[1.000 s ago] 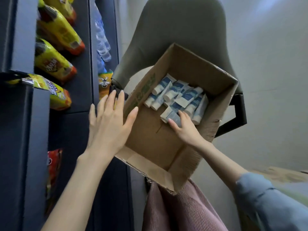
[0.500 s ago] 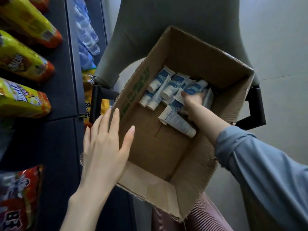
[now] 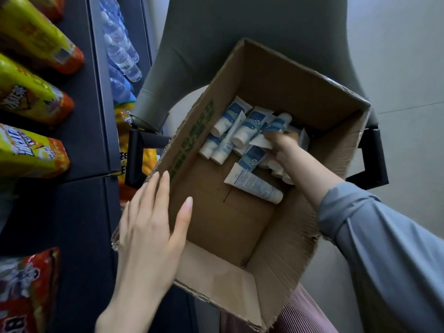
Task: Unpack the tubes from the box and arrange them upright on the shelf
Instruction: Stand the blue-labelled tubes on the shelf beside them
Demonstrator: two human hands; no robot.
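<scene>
box [image 3: 240, 227]: open cardboard, resting on a grey chair [image 3: 240, 32] just beside the dark shelf [image 3: 79, 212].
tubes [image 3: 247, 123]: white and blue, lying heaped at the far end of the box floor; one loose tube [image 3: 254, 185] lies flat nearer the middle.
right hand [image 3: 284, 150]: inside the box at the heap, fingers curled round the crimped end of a held tube [image 3: 258, 142].
left hand [image 3: 149, 227]: fingers straight, palm flat against the box's left wall, gripping nothing.
shelf stock: snack bags [image 3: 31, 150] and water bottles [image 3: 120, 49].
</scene>
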